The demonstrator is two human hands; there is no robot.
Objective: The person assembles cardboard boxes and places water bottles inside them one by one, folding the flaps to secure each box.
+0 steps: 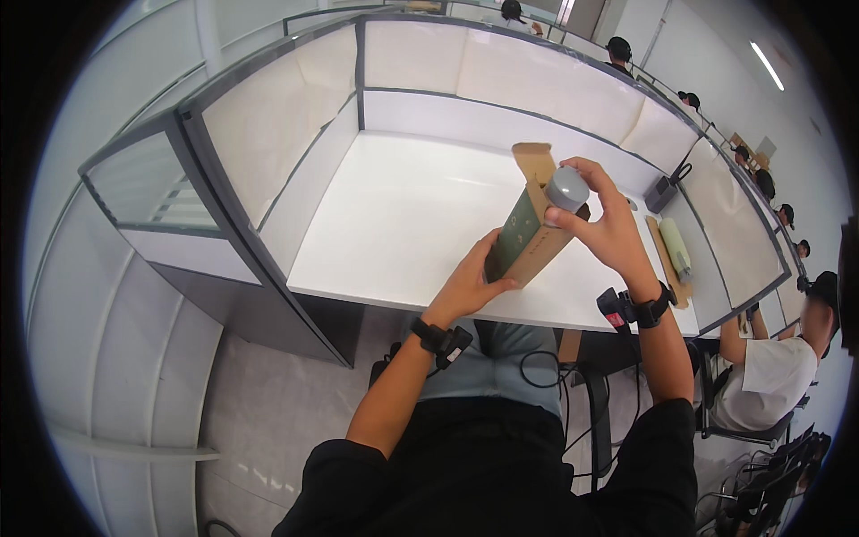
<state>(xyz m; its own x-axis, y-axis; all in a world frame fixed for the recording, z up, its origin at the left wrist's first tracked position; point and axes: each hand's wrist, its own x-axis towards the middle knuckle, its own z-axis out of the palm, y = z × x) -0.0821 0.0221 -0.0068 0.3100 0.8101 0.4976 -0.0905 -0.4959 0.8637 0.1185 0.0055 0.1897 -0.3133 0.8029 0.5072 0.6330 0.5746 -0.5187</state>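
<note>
My left hand (472, 276) grips the lower end of an upright, slightly tilted cardboard box (530, 235), which has a green side and a brown side with printing. The box's top flap (533, 158) stands open. At its upper end a grey round cap (568, 188), seemingly of a bottle, sticks out of the opening. My right hand (607, 225) holds this cap between thumb and fingers. Whatever lies inside the box below the cap is hidden. Both hands are above the front part of the white desk (389, 221).
At the desk's right side lie a pale green bottle (674, 248) and a flat cardboard piece (661, 268). A black holder (662, 194) with scissors stands in the back right corner. Partition panels (416, 60) enclose the desk. A co-worker (772, 382) sits at the right.
</note>
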